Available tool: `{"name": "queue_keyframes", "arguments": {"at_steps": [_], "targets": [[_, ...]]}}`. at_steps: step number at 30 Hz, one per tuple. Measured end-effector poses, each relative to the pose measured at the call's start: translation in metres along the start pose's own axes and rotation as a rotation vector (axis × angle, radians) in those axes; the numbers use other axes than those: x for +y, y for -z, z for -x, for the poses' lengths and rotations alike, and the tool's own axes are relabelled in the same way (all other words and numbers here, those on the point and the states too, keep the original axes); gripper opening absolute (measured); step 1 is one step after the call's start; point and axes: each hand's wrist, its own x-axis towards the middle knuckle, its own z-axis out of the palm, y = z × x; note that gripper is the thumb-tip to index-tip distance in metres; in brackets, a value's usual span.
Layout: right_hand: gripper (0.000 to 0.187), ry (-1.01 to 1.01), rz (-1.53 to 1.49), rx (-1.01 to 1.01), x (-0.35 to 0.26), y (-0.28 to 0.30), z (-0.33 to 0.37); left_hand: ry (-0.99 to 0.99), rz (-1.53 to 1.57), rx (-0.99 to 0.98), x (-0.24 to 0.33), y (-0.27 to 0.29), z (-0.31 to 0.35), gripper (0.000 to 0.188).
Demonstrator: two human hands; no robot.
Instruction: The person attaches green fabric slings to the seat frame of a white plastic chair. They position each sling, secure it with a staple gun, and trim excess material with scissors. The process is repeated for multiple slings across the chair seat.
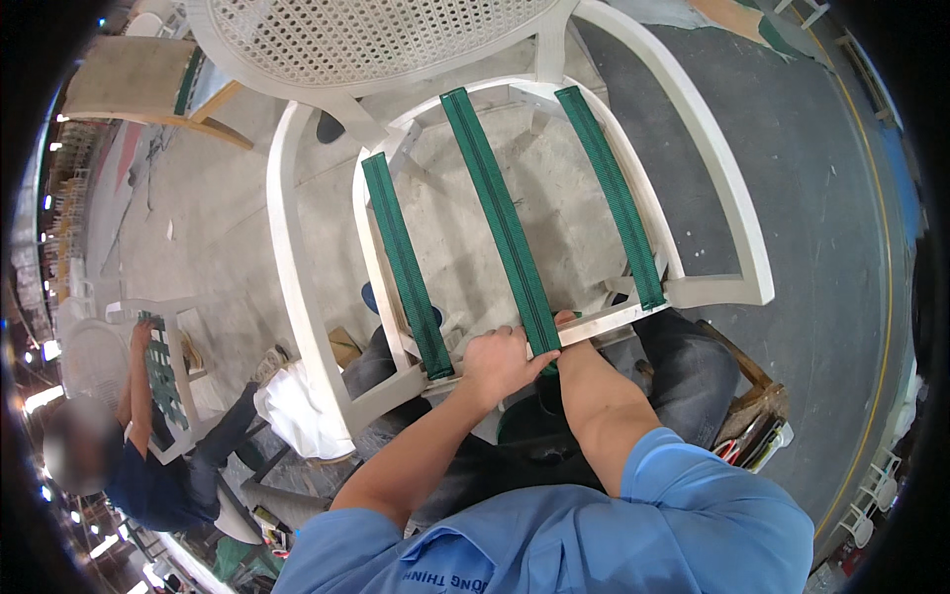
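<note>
In the head view, a white chair frame [297, 257] lies tipped toward the person, with its open seat facing up. Three green straps run across the seat hole: a left strap [406, 262], a middle strap [500, 213] and a right strap [618, 193]. The left hand [500, 364] sits on the near rail of the seat [609, 322], with its fingers curled and its thumb pressing the near end of the middle strap down on the wood. The right hand [566, 322] is mostly hidden behind the strap and the rail, so I cannot tell if it is open or closed, or if it holds anything. It looks like the step now is fixing the near end of the middle strap to the rail. The next move likely needs the strap kept tight and flat, lined up straight with its far end, while it is made fast. Off to the left, another person [148, 465] works on another chair with woven green straps [163, 381].
</note>
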Motion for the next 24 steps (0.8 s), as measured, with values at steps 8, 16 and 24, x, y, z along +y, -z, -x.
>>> {"name": "queue_keyframes", "arguments": {"at_steps": [8, 16, 24], "targets": [[0.039, 0.019, 0.093, 0.059, -0.001, 0.008, -0.025, -0.132, 0.093, 0.091, -0.004, 0.0, -0.001, 0.067], [0.038, 0.031, 0.158, 0.076, 0.008, 0.035, -0.021, -0.145, 0.001, 0.195, -0.005, -0.007, -0.001, 0.065], [0.037, 0.0, 0.227, 0.132, 0.023, 0.062, -0.034, -0.117, 0.003, 0.166, -0.01, -0.015, -0.006, 0.065]]}}
